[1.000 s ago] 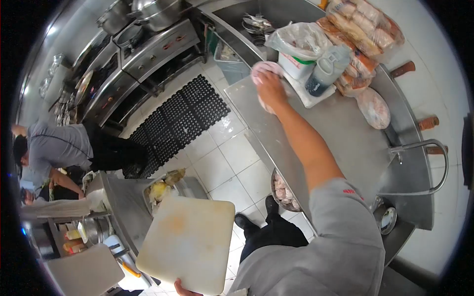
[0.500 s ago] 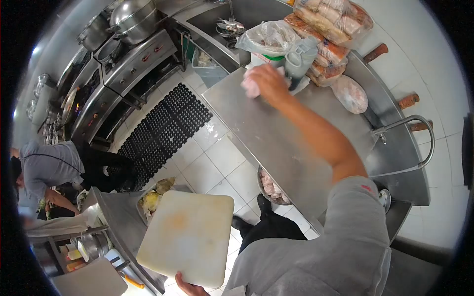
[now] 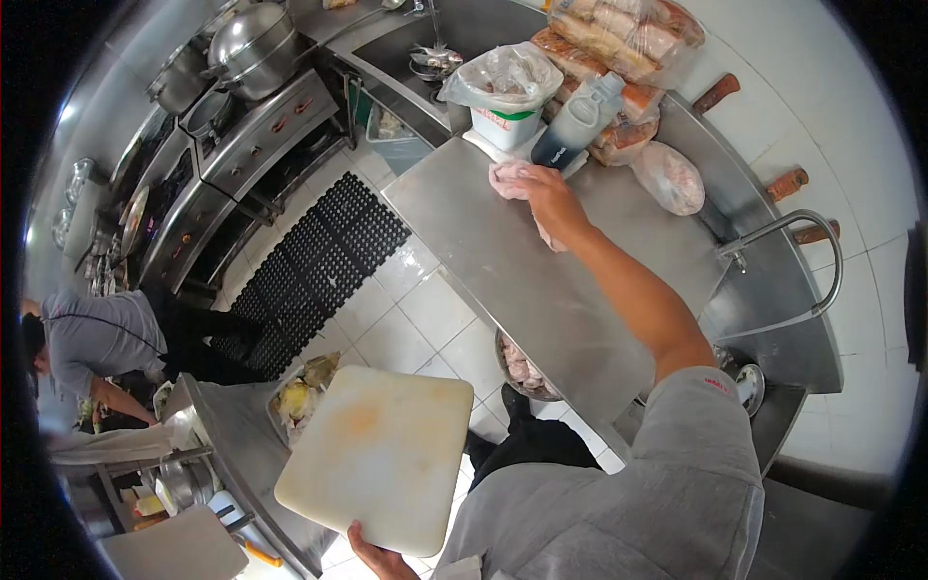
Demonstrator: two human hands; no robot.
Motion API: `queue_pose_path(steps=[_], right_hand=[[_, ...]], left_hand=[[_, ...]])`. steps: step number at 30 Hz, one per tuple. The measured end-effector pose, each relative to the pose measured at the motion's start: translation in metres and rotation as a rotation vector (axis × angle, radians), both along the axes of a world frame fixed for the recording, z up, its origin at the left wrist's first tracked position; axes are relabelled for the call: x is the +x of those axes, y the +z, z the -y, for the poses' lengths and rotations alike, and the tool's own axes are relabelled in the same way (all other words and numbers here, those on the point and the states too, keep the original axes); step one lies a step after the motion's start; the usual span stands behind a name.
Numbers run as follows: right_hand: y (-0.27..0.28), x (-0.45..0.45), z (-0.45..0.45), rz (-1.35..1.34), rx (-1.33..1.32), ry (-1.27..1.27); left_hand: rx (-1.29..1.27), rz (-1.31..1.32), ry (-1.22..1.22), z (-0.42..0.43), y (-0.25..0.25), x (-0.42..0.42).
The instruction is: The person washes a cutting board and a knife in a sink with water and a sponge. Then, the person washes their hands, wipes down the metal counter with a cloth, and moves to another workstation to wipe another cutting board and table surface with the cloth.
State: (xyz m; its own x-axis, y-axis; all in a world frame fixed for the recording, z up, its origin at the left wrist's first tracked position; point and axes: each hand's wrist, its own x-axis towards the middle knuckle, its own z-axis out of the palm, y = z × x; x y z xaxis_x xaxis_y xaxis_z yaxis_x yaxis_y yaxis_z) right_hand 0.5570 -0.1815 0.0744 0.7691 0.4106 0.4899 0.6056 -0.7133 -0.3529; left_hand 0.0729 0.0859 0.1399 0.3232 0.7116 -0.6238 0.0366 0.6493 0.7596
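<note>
My right hand [image 3: 554, 201] is closed on a pink cloth [image 3: 508, 180], pressed to the steel counter [image 3: 483, 232] near its far end. Just beyond it, a grey and dark bottle [image 3: 580, 121] leans beside a white tub [image 3: 505, 128] with a plastic bag over it. My left hand [image 3: 378, 558] grips the lower edge of a white cutting board [image 3: 379, 459], which is tilted over the floor at my left. An orange stain marks the board. The left hand's fingers under the board are hidden.
Bagged bread [image 3: 619, 43] and a wrapped bag [image 3: 669, 179] lie by the wall. A curved faucet [image 3: 839, 271] stands at right. A bowl of meat [image 3: 524, 367] sits below the counter edge. Another person [image 3: 106, 333] bends at far left. Pots [image 3: 253, 48] stand on the stove.
My right hand has moved the cloth back from the counter's far corner, toward me. The bottle now leans. The board has shifted slightly right, still in my left hand. The camera view has turned.
</note>
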Motion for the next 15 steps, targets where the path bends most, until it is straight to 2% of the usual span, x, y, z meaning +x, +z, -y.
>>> queue_pose_path(steps=[1,3,5,6,8,9,11,12,14,15], right_hand=[[-0.004,-0.007,0.007,-0.001,0.002,-0.001],[-0.016,-0.022,0.028,-0.338,0.393,-0.001],[-0.017,-0.019,0.057,-0.694,1.290,-0.326],[-0.011,-0.010,0.057,-0.703,1.289,-0.324],[0.006,0.019,0.060,-0.459,1.472,-0.440],[0.013,0.033,0.056,-0.446,1.479,-0.429],[0.015,0.053,0.041,-0.176,1.516,-0.488],[0.012,0.057,0.039,-0.179,1.514,-0.490],[0.005,0.065,0.033,0.000,1.270,-0.541],[0.020,0.056,0.026,-0.048,1.136,-0.598]], left_hand=[[0.002,-0.001,-0.001,0.000,-0.004,-0.004],[0.124,-0.047,-0.205,-0.004,-0.011,-0.011],[0.069,-0.012,-0.141,-0.002,-0.012,-0.005],[0.012,0.013,-0.080,0.002,-0.009,-0.006],[0.009,0.056,-0.106,-0.015,-0.025,-0.021],[-0.003,0.130,-0.117,-0.017,-0.030,-0.015],[0.004,0.139,-0.064,-0.013,-0.032,-0.010],[0.003,0.130,-0.014,-0.010,-0.030,-0.010],[-0.005,0.166,-0.032,-0.012,-0.038,-0.013],[-0.011,0.203,-0.048,-0.013,-0.039,-0.014]])
